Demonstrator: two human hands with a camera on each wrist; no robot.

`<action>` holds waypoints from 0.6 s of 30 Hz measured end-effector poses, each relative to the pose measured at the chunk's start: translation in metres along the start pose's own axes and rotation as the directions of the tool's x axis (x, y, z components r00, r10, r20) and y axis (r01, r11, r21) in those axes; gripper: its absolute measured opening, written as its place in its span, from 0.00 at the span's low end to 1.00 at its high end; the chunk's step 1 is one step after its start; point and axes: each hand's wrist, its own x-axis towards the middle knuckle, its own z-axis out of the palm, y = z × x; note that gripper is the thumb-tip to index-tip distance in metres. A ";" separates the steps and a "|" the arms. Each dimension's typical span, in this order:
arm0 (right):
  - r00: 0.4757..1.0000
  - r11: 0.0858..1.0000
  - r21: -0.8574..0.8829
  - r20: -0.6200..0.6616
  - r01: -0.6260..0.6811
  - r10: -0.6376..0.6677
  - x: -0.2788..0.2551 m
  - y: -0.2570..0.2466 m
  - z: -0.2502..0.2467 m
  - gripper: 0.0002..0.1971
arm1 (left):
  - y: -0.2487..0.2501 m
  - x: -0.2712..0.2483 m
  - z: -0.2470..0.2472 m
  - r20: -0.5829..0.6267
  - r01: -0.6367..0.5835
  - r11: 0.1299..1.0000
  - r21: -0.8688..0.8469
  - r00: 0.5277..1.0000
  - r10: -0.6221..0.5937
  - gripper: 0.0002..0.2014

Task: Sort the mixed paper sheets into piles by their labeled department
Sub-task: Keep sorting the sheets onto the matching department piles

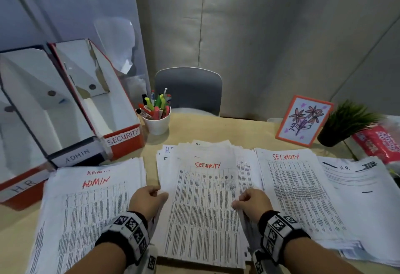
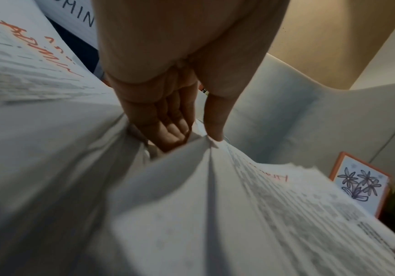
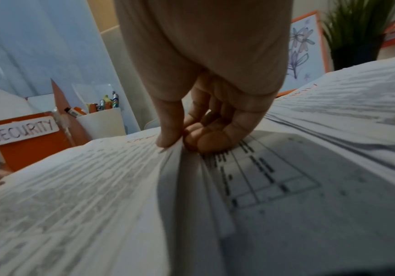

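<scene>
Left hand (image 1: 147,200): gripped the left edge of the middle stack (image 1: 205,204), thumb on top, fingers curled beneath.
Right hand (image 1: 254,203): pinched that stack's right edge.
Middle stack: worktop (image 1: 238,130) centre, top sheet marked SECURITY.
ADMIN pile (image 1: 91,206): at 9 o'clock.
SECURITY pile (image 1: 296,191): at 3 o'clock.
HR pile (image 1: 359,191): beyond that, far right.

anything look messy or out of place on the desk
Mostly the middle stack that both hands grip: its sheets are fanned unevenly at the far end, and an H-labelled sheet pokes out from under its SECURITY top page. The ADMIN pile also sits slightly askew.
</scene>
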 end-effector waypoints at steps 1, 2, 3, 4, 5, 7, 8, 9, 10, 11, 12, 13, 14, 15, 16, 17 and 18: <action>1.000 1.000 0.019 -0.006 0.007 -0.007 0.000 0.001 0.001 0.12 | 0.000 0.001 -0.002 -0.002 0.004 1.000 -0.019 1.000 -0.004 0.23; 1.000 0.999 0.029 -0.008 0.013 -0.013 0.000 0.002 0.001 0.12 | -0.003 0.003 -0.002 -0.004 0.004 1.000 -0.027 1.000 -0.004 0.22; 1.000 0.999 0.039 -0.012 0.015 -0.015 0.001 0.004 0.002 0.13 | -0.004 0.004 -0.002 0.001 0.003 1.000 -0.022 1.000 -0.003 0.21; 1.000 0.999 0.047 -0.015 0.014 -0.014 0.002 0.007 0.003 0.15 | -0.005 0.006 -0.002 0.007 -0.001 1.000 -0.018 1.000 0.001 0.21; 1.000 0.998 0.058 -0.017 0.006 -0.005 0.004 0.011 0.002 0.17 | -0.006 0.007 -0.001 0.012 0.003 1.000 -0.017 1.000 -0.003 0.20; 0.999 0.998 0.063 -0.051 -0.006 0.009 0.007 0.015 0.000 0.16 | -0.006 0.009 -0.001 0.006 0.018 0.999 -0.046 1.000 -0.017 0.19; 0.997 0.997 0.071 -0.075 -0.010 0.016 0.008 0.016 -0.002 0.13 | -0.007 0.010 -0.001 -0.006 0.024 0.998 -0.063 1.000 -0.024 0.18; 0.995 0.995 0.102 -0.099 -0.022 0.032 0.010 0.019 -0.004 0.11 | -0.007 0.012 -0.002 -0.018 0.030 0.997 -0.070 0.999 -0.032 0.16; 0.989 0.988 0.152 -0.133 -0.039 0.059 0.012 0.023 -0.008 0.09 | -0.008 0.014 -0.003 -0.024 0.028 0.997 -0.074 0.999 -0.030 0.15; 0.981 0.974 0.218 -0.165 -0.063 0.100 0.013 0.027 -0.011 0.07 | -0.009 0.016 -0.004 -0.027 0.027 0.997 -0.075 0.999 -0.029 0.13; 0.972 0.962 0.262 -0.190 -0.082 0.135 0.014 0.033 -0.013 0.07 | -0.012 0.017 -0.006 -0.035 0.029 0.996 -0.082 0.999 -0.032 0.12; 0.964 0.953 0.288 -0.213 -0.091 0.156 0.015 0.039 -0.016 0.07 | -0.012 0.017 -0.007 -0.040 0.033 0.996 -0.086 0.999 -0.037 0.11; 0.957 0.946 0.311 -0.234 -0.093 0.171 0.016 0.044 -0.020 0.06 | -0.014 0.018 -0.007 -0.038 0.036 0.995 -0.093 0.999 -0.039 0.11; 0.950 0.927 0.362 -0.243 -0.098 0.196 0.016 0.046 -0.024 0.06 | -0.015 0.019 -0.008 -0.025 0.036 0.995 -0.095 0.999 -0.039 0.12; 0.949 0.902 0.418 -0.226 -0.108 0.219 0.015 0.047 -0.028 0.06 | -0.016 0.020 -0.008 -0.004 0.036 0.995 -0.098 0.999 -0.037 0.13; 0.946 0.882 0.455 -0.218 -0.120 0.241 0.016 0.048 -0.031 0.07 | -0.016 0.021 -0.009 0.017 0.036 0.994 -0.100 0.999 -0.035 0.14; 0.945 0.873 0.471 -0.209 -0.127 0.250 0.017 0.048 -0.034 0.10 | -0.017 0.023 -0.010 0.029 0.038 0.993 -0.109 0.999 -0.035 0.15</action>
